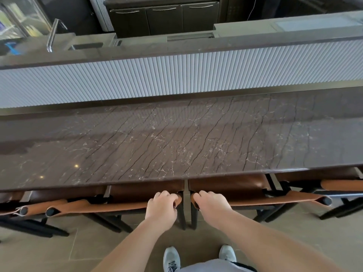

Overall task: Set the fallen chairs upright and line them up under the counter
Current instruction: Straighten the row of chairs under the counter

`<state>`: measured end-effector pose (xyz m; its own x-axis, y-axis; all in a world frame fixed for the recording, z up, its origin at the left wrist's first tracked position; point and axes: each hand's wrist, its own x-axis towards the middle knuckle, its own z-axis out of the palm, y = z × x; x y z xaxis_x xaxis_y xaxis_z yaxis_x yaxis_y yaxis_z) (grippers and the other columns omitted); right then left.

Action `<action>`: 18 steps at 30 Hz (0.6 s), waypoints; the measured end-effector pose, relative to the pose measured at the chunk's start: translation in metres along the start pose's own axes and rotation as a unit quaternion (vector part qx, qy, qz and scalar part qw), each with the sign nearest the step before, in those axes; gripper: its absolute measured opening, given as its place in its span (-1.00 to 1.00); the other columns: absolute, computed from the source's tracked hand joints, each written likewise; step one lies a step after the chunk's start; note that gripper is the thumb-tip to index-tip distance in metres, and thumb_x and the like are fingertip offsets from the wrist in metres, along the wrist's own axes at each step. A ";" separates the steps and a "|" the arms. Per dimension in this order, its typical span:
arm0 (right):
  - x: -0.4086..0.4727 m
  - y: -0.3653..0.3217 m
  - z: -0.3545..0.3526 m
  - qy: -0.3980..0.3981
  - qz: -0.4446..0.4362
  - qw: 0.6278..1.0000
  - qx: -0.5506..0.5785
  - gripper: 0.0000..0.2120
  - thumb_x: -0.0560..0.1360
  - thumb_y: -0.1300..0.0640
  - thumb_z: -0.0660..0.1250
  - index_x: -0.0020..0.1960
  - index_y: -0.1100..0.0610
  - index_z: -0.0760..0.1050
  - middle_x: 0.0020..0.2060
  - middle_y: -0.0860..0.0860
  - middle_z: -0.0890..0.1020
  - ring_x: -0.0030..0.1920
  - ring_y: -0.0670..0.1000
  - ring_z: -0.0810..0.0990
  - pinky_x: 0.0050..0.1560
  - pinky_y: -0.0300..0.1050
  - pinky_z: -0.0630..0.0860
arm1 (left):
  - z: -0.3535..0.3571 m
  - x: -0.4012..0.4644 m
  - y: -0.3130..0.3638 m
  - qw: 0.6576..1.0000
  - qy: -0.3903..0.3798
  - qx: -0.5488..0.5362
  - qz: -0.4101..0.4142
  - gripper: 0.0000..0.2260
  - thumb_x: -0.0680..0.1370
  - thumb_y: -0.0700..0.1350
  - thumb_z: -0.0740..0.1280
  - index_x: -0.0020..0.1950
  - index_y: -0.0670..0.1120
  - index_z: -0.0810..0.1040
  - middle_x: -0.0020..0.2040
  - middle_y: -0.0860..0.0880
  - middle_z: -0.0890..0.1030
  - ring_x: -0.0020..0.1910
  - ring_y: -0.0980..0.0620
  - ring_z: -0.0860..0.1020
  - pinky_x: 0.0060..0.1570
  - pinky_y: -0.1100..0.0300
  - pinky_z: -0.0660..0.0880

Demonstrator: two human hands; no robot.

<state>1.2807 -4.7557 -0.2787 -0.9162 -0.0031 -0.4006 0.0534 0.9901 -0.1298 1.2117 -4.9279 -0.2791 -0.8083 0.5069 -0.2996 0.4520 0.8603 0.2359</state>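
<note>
Several chairs with tan leather backs and black frames stand upright in a row, tucked under the dark marble counter [176, 138]. My left hand [162, 205] grips the right end of the backrest of the chair left of centre [110, 206]. My right hand [211, 203] grips the left end of the backrest of the chair right of centre [261, 201]. These two chairs stand side by side with a narrow gap between them. Another chair [11, 210] stands at the far left and one more [341, 184] at the far right.
Behind the counter rises a white ribbed panel [176, 75], then a steel work surface with a tap [53, 34] and dark cabinets [163, 16]. The floor [59, 252] is beige tile. My feet in grey trainers [198, 258] stand just behind the chairs.
</note>
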 end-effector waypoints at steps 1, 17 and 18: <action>-0.001 0.001 -0.001 0.002 0.002 1.000 0.015 -0.58 0.50 0.25 0.33 0.32 0.07 0.33 0.11 0.06 0.51 0.08 0.16 0.55 -0.12 0.02 0.47 | 0.000 -0.004 0.004 0.998 0.015 -0.055 -0.023 -0.69 0.56 -0.02 0.32 0.31 0.10 0.50 0.21 0.09 0.52 0.20 0.03 0.43 0.17 0.10 0.42; -0.035 0.104 -0.038 0.017 0.159 0.718 0.678 -0.85 0.55 0.14 0.32 0.10 0.01 0.57 -0.08 -0.01 0.71 -0.12 -0.03 0.70 -0.16 -0.20 0.61 | -0.030 0.005 0.111 0.676 0.135 -0.678 -0.255 -0.88 0.55 -0.02 0.38 0.04 0.02 0.66 -0.08 0.06 0.72 -0.10 0.11 0.69 -0.05 0.14 0.52; -0.038 0.113 -0.039 0.020 0.162 0.697 0.698 -0.86 0.56 0.15 0.32 0.09 0.02 0.58 -0.08 -0.01 0.71 -0.12 -0.02 0.71 -0.18 -0.20 0.60 | -0.032 0.005 0.116 0.656 0.134 -0.697 -0.257 -0.87 0.54 -0.02 0.40 0.04 0.00 0.67 -0.08 0.04 0.73 -0.10 0.09 0.69 -0.07 0.13 0.52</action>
<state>1.3061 -4.6384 -0.2423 -0.7751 0.2203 -0.5922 0.5689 -0.1646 -0.8058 1.2479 -4.8268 -0.2236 -0.8402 -0.0184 -0.5420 -0.5398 -0.0677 0.8391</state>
